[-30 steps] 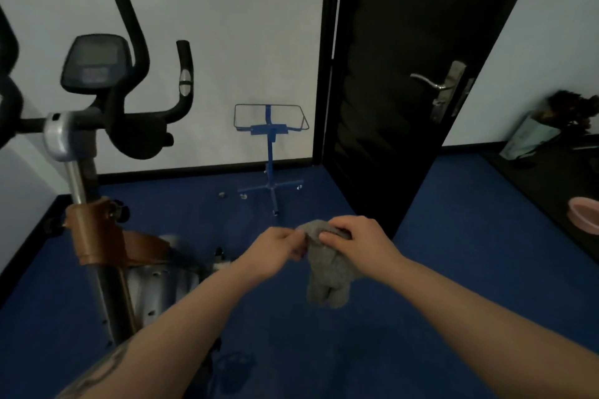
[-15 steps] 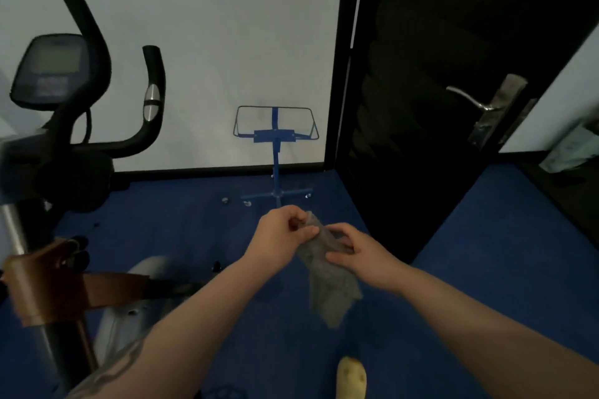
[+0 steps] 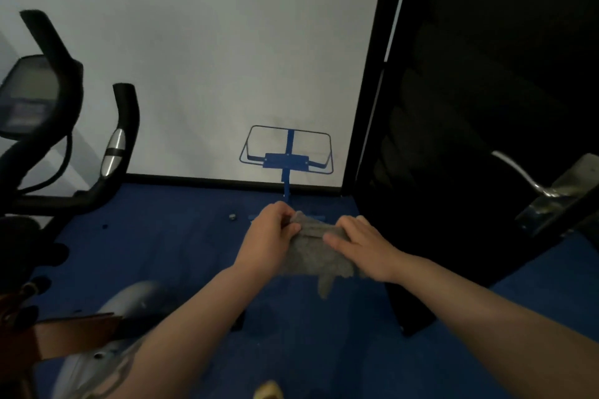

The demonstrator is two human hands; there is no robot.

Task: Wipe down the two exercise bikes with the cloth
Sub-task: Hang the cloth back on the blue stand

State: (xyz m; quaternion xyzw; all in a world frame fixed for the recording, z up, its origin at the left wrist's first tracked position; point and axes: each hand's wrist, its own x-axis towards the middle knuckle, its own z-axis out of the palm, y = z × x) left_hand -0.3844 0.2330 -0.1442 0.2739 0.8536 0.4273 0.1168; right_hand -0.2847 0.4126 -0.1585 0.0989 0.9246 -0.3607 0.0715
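A grey cloth (image 3: 316,254) is stretched between both hands in the middle of the view, above the blue floor. My left hand (image 3: 270,233) grips its left edge with curled fingers. On the right part of the cloth my right hand (image 3: 359,244) lies with the fingers laid over the fabric and the thumb underneath. One exercise bike (image 3: 58,152) stands at the far left, showing black handlebars, a console and a silver body lower down. No second bike is in view.
A blue metal stand (image 3: 287,159) stands against the white wall ahead. An open black door (image 3: 470,126) with a silver handle (image 3: 518,172) fills the right side. Blue carpet (image 3: 168,246) covers the floor. Small loose bits lie near the stand's foot.
The cloth hung bunched below my hands; now it is spread wider between them. The view has shifted right, so the bike sits further left and the door looms closer.
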